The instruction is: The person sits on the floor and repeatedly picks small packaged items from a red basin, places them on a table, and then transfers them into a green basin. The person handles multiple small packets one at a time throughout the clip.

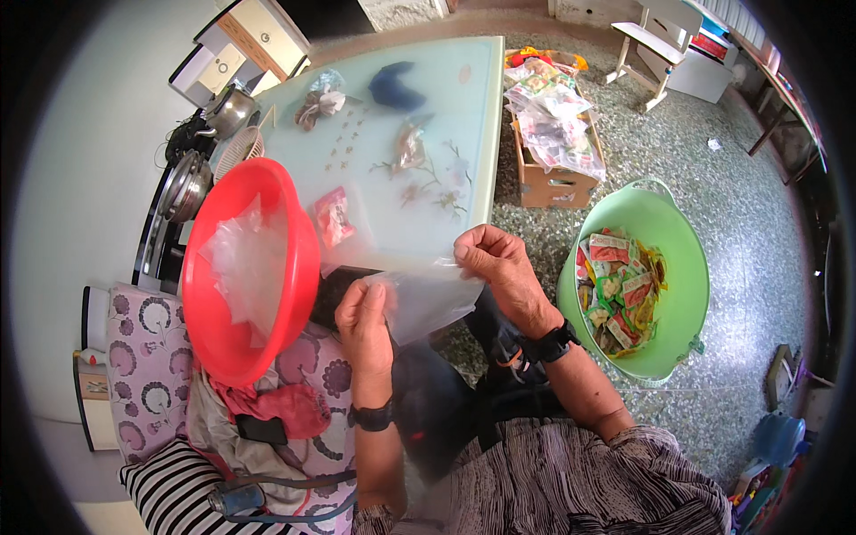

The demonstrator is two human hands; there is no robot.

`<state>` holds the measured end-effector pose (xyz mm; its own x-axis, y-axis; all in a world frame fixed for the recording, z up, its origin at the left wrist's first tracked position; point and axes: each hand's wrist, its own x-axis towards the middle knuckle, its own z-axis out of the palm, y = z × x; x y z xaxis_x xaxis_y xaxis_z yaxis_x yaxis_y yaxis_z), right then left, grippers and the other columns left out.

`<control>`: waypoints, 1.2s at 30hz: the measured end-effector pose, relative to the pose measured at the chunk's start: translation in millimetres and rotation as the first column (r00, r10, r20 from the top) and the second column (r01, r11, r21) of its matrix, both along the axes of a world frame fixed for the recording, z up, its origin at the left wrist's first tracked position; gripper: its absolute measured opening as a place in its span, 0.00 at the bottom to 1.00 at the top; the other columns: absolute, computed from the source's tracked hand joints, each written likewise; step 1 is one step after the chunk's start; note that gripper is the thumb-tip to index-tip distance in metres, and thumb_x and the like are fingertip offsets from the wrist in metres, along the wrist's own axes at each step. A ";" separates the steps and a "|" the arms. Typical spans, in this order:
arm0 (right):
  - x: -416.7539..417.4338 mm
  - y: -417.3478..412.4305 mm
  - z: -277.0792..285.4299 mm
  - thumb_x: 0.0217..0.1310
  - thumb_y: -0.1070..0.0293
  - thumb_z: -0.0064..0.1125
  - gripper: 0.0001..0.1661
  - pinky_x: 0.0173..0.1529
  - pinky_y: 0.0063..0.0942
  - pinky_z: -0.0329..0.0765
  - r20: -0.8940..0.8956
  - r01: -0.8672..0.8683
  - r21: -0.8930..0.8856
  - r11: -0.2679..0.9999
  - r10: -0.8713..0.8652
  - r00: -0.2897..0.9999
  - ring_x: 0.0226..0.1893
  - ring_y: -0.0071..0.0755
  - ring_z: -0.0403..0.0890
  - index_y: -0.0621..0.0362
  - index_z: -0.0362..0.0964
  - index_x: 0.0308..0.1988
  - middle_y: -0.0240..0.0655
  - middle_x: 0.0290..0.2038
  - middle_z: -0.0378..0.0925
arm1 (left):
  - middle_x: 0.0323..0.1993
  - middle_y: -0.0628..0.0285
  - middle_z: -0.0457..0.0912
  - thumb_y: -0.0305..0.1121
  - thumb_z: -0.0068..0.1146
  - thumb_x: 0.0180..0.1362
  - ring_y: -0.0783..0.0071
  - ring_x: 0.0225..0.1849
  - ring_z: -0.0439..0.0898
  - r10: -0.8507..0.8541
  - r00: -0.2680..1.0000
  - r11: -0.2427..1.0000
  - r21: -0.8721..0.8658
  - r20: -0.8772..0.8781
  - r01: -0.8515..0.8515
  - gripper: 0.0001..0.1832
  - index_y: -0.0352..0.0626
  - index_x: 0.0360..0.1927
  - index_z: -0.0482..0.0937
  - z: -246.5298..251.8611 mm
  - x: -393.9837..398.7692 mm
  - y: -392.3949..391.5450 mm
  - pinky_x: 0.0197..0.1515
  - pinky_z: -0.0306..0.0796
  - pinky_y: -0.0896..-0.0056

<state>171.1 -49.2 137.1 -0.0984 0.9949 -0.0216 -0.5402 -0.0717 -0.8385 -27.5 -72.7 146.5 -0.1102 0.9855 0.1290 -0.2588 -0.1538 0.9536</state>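
Note:
A clear plastic bag point(435, 301) is stretched between my hands over the near edge of the glass-topped table. My left hand point(366, 314) pinches its left side between thumb and fingers. My right hand point(493, 264) grips its upper right corner. Just beyond my left hand, a small red-and-white snack packet point(334, 217) lies on the table with clear plastic around it. To the left, a red plastic basin point(304, 267) holds a pile of clear plastic bags point(247, 267). Farther back on the table lies another clear bag with brownish contents point(409, 146).
On the floor at right stand a green tub point(689, 267) of colourful packets and a cardboard box point(558, 190) heaped with bagged packets. Crumpled cloth point(321, 103) and a dark blue item point(398, 87) lie at the table's back. A phone point(261, 429) rests on the patterned sofa point(144, 361).

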 end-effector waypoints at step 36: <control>35.1 18.1 -74.4 0.58 0.61 0.60 0.14 0.25 0.17 0.72 0.349 -0.037 -0.304 0.952 0.147 0.926 0.21 0.19 0.76 0.61 0.74 0.27 0.30 0.23 0.79 | 0.38 0.67 0.72 0.27 0.52 0.60 0.82 0.40 0.68 0.463 0.805 0.886 0.161 -0.370 -0.435 0.10 0.36 0.43 0.74 -72.5 -15.3 78.3 0.43 0.65 0.78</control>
